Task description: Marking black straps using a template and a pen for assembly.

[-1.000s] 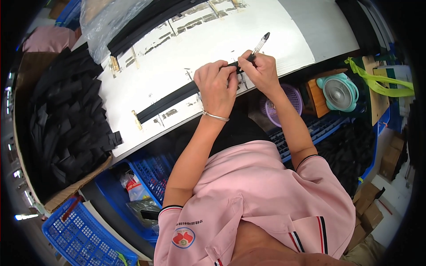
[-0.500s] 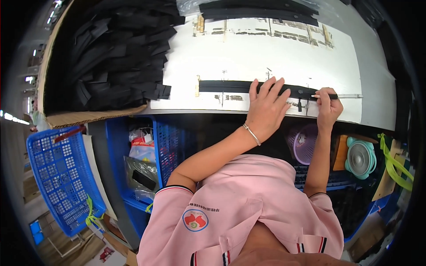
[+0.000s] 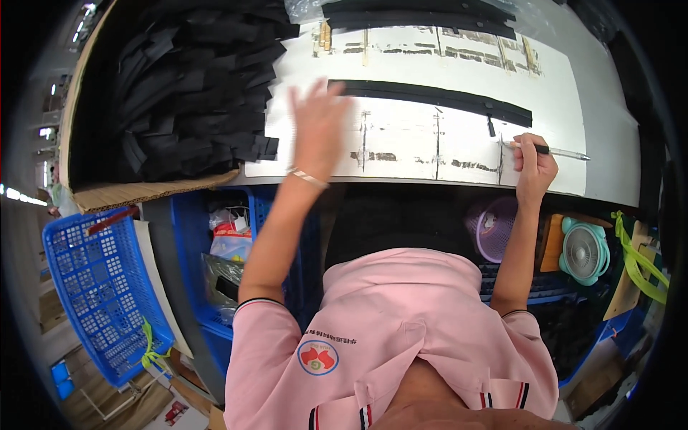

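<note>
A long black zipper (image 3: 430, 98), with a small dark pull hanging near its right end, lies across the white marked board (image 3: 401, 132). My left hand (image 3: 320, 132) is blurred by motion over the board at the zipper's left end. Its fingers look spread, and nothing shows in them. Just below the zipper's right end, my right hand (image 3: 534, 168) pinches a pen (image 3: 566, 153) with a clear barrel and a black grip. The pen's tip points left over a dark mark on the board.
A cardboard box (image 3: 154, 188) full of black strips (image 3: 193, 93) stands at the left. More black zippers (image 3: 423, 16) lie along the far edge by clear plastic. Below the table are blue crates (image 3: 107, 287), a purple basket (image 3: 494, 229) and a teal fan (image 3: 584, 251).
The zipper has shifted away from me, up the board. My left hand has left the zipper's middle and swung left. My right hand keeps the pen, nearly in place.
</note>
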Demonstrator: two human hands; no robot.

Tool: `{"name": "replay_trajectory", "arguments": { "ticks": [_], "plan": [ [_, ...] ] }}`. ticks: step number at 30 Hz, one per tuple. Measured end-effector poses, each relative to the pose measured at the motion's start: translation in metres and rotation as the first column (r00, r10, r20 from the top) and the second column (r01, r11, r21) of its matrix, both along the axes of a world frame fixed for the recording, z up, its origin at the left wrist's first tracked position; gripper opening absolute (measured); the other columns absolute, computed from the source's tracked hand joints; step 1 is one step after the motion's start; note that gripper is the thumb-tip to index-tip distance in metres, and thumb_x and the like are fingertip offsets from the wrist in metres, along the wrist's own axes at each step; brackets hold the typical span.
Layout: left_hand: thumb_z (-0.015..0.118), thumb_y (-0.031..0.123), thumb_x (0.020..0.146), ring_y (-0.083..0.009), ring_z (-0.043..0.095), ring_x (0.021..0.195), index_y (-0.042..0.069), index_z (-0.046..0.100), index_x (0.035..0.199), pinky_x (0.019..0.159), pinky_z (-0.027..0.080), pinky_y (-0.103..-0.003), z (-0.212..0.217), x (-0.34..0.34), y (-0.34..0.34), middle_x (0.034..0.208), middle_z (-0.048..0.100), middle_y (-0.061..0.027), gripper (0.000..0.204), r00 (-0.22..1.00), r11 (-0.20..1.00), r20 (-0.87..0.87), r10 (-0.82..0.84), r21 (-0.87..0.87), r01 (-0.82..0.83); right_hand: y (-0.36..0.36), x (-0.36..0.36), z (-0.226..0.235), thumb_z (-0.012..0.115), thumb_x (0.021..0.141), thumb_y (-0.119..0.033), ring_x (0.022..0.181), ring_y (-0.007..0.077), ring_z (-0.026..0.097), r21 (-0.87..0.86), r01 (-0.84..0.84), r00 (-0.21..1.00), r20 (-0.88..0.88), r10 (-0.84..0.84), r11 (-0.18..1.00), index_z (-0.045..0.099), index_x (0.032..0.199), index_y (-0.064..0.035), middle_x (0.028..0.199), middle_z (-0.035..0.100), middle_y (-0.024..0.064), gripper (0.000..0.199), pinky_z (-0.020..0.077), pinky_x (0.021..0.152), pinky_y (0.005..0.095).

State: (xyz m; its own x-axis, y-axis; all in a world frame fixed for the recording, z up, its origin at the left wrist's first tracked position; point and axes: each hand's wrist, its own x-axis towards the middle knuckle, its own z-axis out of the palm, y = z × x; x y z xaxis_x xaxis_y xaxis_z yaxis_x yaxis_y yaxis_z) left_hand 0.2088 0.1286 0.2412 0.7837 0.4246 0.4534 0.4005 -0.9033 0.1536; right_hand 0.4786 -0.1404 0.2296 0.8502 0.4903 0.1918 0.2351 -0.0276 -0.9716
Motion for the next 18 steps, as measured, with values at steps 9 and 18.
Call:
{"name": "replay_trajectory", "arguments": {
  "ticks": [9, 18],
  "plan": [
    [0.066, 0.0, 0.084, -0.0358, 0.039, 0.144, 0.011, 0.074, 0.109, 0.121, 0.02, -0.06, 0.029, -0.115, 0.061, 0.144, 0.057, -0.009, 0.029, 0.903, 0.868, -0.05, 0.426, 0.303, -0.392, 0.003, 0.0, 0.003, 0.065, 0.099, -0.012, 0.06, 0.002, 0.048, 0.05, 0.008, 0.998, -0.068, -0.004, 0.999, 0.073, 0.094, 0.0, 0.076, 0.065, 0.0005, 0.015, 0.0356, 0.052, 0.0185],
    [0.066, 0.005, 0.09, -0.0297, 0.054, 0.132, 0.013, 0.075, 0.096, 0.12, 0.024, -0.057, 0.038, -0.089, 0.053, 0.127, 0.068, -0.0066, 0.013, 0.941, 0.885, 0.093, 0.324, 0.321, -0.337, 0.002, 0.0, 0.003, 0.067, 0.098, -0.01, 0.063, 0.0027, 0.053, 0.078, 0.004, 0.995, -0.097, 0.003, 0.997, 0.074, 0.094, 0.0013, 0.077, 0.069, 0.0029, 0.014, 0.0373, 0.052, 0.0191]
  ]
}}
